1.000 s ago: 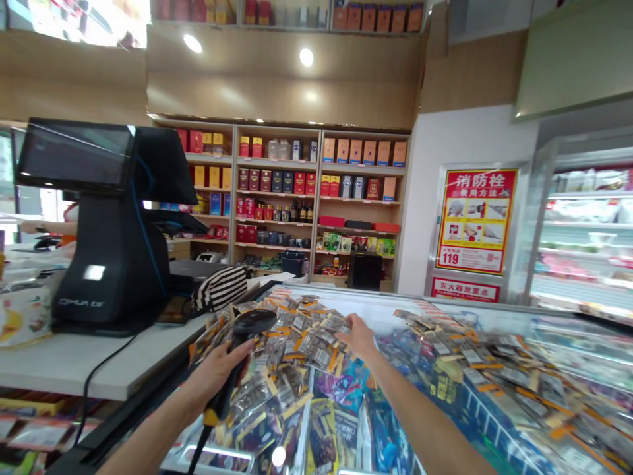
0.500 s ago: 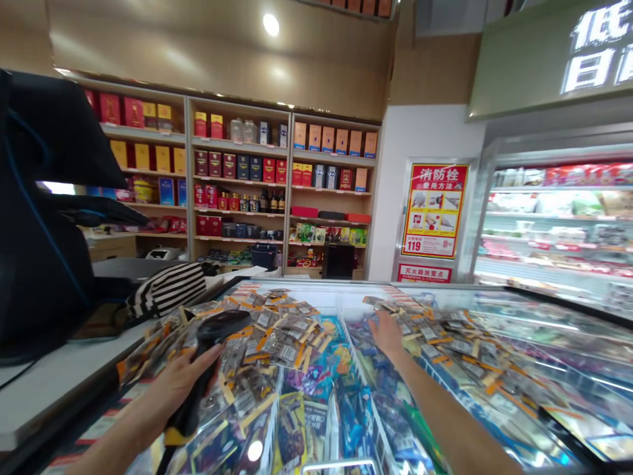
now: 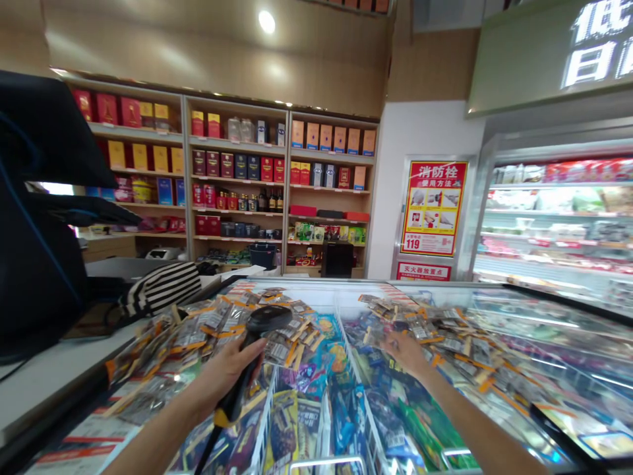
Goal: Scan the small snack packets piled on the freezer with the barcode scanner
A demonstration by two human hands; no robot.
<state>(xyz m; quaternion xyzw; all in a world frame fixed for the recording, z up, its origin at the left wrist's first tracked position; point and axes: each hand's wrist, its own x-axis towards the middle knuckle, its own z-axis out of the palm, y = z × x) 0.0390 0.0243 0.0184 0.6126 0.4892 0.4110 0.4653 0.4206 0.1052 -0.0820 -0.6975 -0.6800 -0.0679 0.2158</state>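
Observation:
My left hand (image 3: 230, 373) is closed round the handle of a black barcode scanner (image 3: 270, 320) with a yellow band near its base. The scanner's head is over a pile of clear packets with orange strips and wooden sticks (image 3: 217, 320). Further right, my right hand (image 3: 408, 353) has its fingers bent in a pinch at a clear packet (image 3: 373, 332), beside a second heap of similar packets (image 3: 450, 330). Both heaps lie on a chest freezer. Wrapped frozen goods (image 3: 306, 415) fill the wire-divided compartments between and below my hands.
To the left stand a black checkout screen (image 3: 49, 132) and a white counter (image 3: 39, 389) bearing a striped bag (image 3: 163, 287). Shelves of boxed goods (image 3: 237, 165) line the back wall. A lit display fridge (image 3: 558, 224) is at the right. The freezer's glass lid (image 3: 544, 330) has a dark frame.
My left hand has carried the scanner to the right, over the middle of the left heap. My right hand has drawn slightly back and right, its fingers now more bent.

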